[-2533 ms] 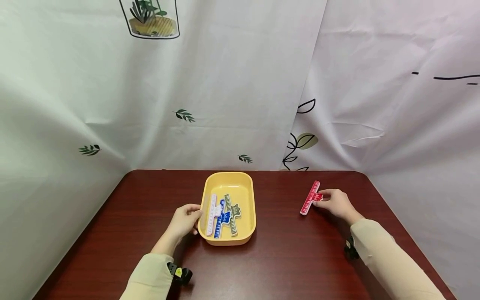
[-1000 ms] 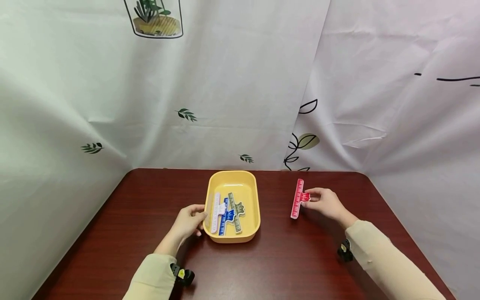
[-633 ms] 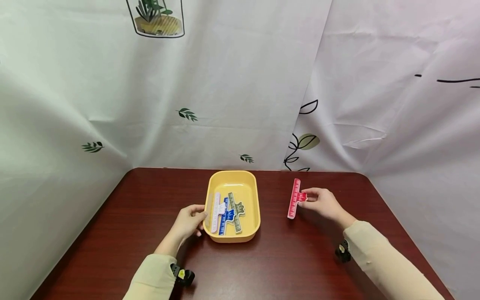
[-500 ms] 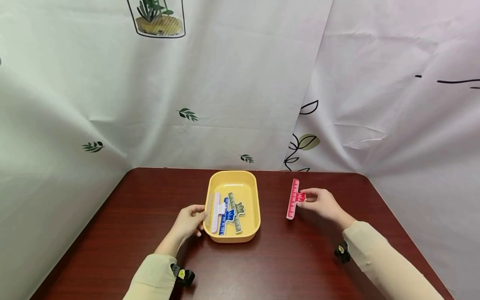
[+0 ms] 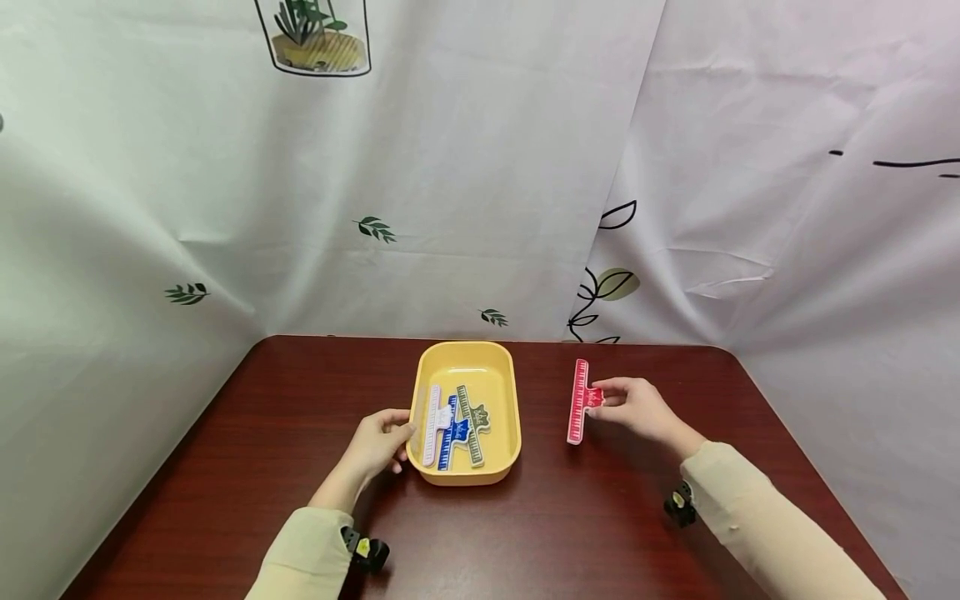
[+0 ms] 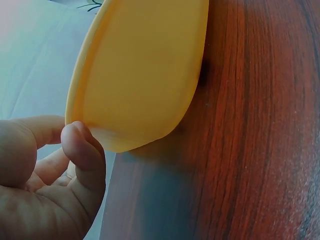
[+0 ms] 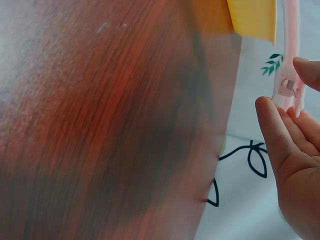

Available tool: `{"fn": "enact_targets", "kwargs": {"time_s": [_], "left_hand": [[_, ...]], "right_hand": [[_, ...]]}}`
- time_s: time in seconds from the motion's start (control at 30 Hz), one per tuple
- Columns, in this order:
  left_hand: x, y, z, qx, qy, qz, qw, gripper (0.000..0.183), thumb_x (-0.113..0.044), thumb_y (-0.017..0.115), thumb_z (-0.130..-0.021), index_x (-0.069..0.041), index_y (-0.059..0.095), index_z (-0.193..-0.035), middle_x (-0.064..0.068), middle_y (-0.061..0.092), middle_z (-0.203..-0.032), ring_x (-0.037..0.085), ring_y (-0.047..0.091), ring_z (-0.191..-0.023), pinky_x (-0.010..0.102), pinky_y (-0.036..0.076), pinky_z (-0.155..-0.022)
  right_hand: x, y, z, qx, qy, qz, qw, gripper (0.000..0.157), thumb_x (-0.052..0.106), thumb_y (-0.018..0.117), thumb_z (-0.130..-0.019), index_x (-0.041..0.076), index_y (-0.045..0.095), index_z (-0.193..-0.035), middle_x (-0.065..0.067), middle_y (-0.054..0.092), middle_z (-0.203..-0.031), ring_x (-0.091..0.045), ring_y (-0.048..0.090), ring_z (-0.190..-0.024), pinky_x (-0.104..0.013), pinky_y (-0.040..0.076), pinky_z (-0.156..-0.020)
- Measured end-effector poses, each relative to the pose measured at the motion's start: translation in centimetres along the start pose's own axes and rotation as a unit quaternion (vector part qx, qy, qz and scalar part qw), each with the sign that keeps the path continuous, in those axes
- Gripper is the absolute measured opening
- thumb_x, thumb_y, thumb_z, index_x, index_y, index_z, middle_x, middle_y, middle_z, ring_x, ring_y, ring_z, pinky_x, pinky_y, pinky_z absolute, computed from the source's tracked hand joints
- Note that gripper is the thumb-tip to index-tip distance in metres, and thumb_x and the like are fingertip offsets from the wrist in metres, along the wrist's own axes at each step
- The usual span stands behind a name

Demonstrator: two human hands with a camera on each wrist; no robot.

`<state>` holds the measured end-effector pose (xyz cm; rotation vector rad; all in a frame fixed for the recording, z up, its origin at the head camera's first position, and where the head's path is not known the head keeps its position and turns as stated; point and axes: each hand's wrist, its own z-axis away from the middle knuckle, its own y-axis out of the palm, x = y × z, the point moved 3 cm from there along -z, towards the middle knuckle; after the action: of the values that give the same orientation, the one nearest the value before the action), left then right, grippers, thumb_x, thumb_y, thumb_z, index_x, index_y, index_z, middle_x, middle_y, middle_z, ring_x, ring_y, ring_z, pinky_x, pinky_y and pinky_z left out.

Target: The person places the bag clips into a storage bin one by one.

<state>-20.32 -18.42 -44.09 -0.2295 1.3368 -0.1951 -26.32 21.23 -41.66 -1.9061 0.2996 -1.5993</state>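
Note:
A yellow tray (image 5: 513, 417) stands on the table, its left rim pinched by my left hand (image 5: 372, 446). In the left wrist view the thumb and a finger meet at the rim of the tray (image 6: 140, 65). Inside the tray lie a pale pink clip (image 5: 431, 427), a blue clip (image 5: 448, 435) and an olive-green clip (image 5: 469, 423), all with piano-key prints. To the right of the tray, my right hand (image 5: 637, 408) pinches a red piano-key clip (image 5: 578, 404) by its handle. In the right wrist view this clip (image 7: 287, 70) shows edge-on, raised off the table.
The dark red-brown table (image 5: 480, 550) ends at a back edge against a pale printed curtain (image 5: 450, 167). A small black wrist camera (image 5: 366, 552) sits at the left cuff, and another camera (image 5: 679, 504) hangs by the right cuff.
My right hand has carried the red clip leftward, closer to the tray, and the clip has turned more upright in view. The left hand and tray have hardly moved over the last second.

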Motion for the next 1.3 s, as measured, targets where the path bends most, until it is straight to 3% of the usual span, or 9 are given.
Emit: {"fn": "enact_targets", "kwargs": {"time_s": [0.17, 0.47, 1.07, 1.3], "left_hand": [[0.0, 0.0, 0.0, 0.0, 0.0, 0.001, 1.0, 0.038, -0.007, 0.056, -0.091, 0.006, 0.051, -0.126, 0.006, 0.053, -0.069, 0.013, 0.049, -0.052, 0.023, 0.045, -0.042], [0.1, 0.0, 0.0, -0.002, 0.001, 0.0, 1.0, 0.037, -0.007, 0.056, -0.091, 0.007, 0.052, -0.125, 0.005, 0.053, -0.069, 0.013, 0.049, -0.052, 0.023, 0.044, -0.042], [-0.1, 0.0, -0.1, 0.0, 0.001, -0.008, 1.0, 0.037, -0.008, 0.057, -0.091, 0.005, 0.052, -0.126, 0.006, 0.054, -0.07, 0.013, 0.049, -0.052, 0.023, 0.044, -0.042], [-0.1, 0.0, -0.1, 0.0, 0.005, -0.01, 0.9999, 0.037, -0.008, 0.057, -0.091, 0.006, 0.052, -0.126, 0.006, 0.053, -0.07, 0.012, 0.049, -0.052, 0.023, 0.044, -0.042]], "right_hand": [[0.7, 0.5, -0.1, 0.02, -0.004, -0.021, 1.0, 0.055, 0.012, 0.076, -0.077, -0.013, 0.055, -0.121, -0.024, 0.068, -0.101, -0.024, 0.069, -0.087, -0.02, 0.055, -0.067], [1.8, 1.3, -0.3, 0.036, -0.019, -0.01, 0.999, 0.049, 0.013, 0.078, -0.075, -0.009, 0.061, -0.115, -0.019, 0.069, -0.095, -0.009, 0.066, -0.077, -0.021, 0.054, -0.061], [4.6, 2.6, -1.3, 0.058, -0.039, 0.021, 0.997, 0.044, 0.015, 0.079, -0.073, -0.003, 0.065, -0.11, -0.016, 0.07, -0.095, -0.017, 0.07, -0.081, -0.023, 0.056, -0.065], [5.3, 3.1, -1.8, 0.062, -0.063, 0.053, 0.995, 0.042, 0.017, 0.08, -0.072, -0.002, 0.067, -0.108, -0.011, 0.071, -0.089, -0.012, 0.068, -0.078, -0.022, 0.054, -0.063]]}}
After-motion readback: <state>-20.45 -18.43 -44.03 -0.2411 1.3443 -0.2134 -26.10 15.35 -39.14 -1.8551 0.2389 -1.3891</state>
